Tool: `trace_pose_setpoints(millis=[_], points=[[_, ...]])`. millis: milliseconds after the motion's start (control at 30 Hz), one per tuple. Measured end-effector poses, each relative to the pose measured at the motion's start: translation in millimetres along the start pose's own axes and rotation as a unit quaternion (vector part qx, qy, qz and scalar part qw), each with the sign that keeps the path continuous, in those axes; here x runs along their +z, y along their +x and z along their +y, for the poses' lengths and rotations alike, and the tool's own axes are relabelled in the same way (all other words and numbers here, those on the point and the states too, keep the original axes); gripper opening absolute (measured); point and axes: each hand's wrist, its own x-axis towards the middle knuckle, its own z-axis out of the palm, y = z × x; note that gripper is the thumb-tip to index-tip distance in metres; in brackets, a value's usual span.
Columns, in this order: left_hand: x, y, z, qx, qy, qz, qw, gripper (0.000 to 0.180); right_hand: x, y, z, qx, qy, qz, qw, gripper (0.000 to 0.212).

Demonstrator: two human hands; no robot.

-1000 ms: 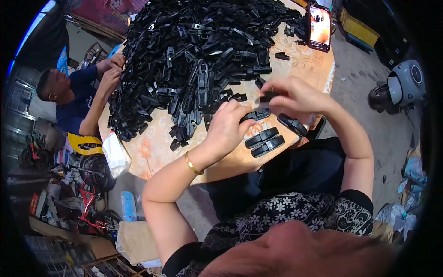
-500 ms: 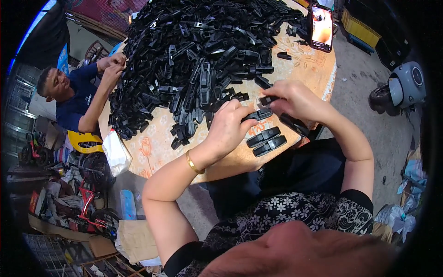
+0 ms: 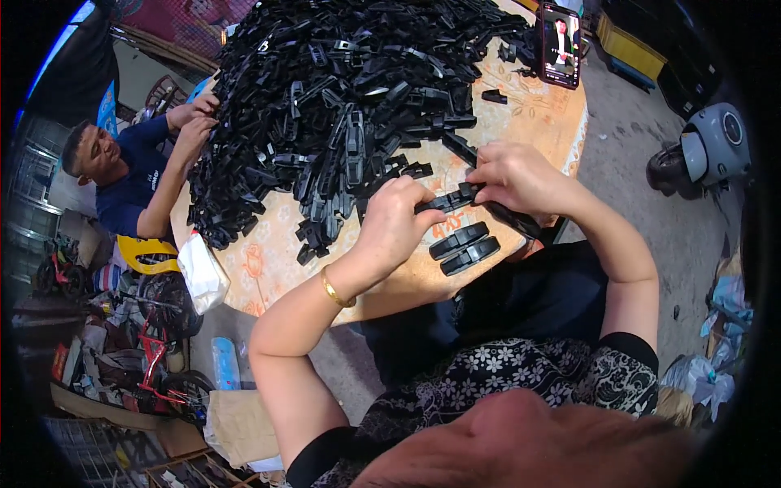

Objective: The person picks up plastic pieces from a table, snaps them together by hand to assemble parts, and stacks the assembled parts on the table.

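Between finger and thumb, my left hand (image 3: 392, 224) grips a long black plastic part (image 3: 443, 203). My right hand (image 3: 521, 180) pinches a small black plastic piece (image 3: 467, 192) against that part's right end; its exact shape is partly covered by my fingers. Just below, two long black parts with rounded ends, a farther one (image 3: 459, 240) and a nearer one (image 3: 470, 256), lie side by side on the tablecloth (image 3: 382, 281). A large heap of black plastic parts (image 3: 350, 89) fills the table beyond my hands. More dark parts lie under my right hand, partly hidden.
Across the heap at left, another person (image 3: 142, 175) has both hands at its edge. A phone (image 3: 561, 45) with a lit screen stands at the far right. A white bag (image 3: 202, 272) hangs by the table's left edge. A scooter (image 3: 708, 150) is at right.
My right hand has moved slightly left, bringing its small piece against the end of the part in my left hand. The phone's picture has changed.
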Motion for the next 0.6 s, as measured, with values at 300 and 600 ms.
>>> trace_pose_setpoints(millis=[300,600], points=[[0.9,6.9,3.9,0.018,-0.018,-0.024,0.999,0.019,11.1,11.6,-6.4,-0.065,0.028,-0.015,0.997,0.027],[-17.2,10.2,13.7,-0.001,-0.105,-0.177,0.979,0.028,-8.1,10.2,13.7,0.136,-0.001,0.083,0.987,0.021]])
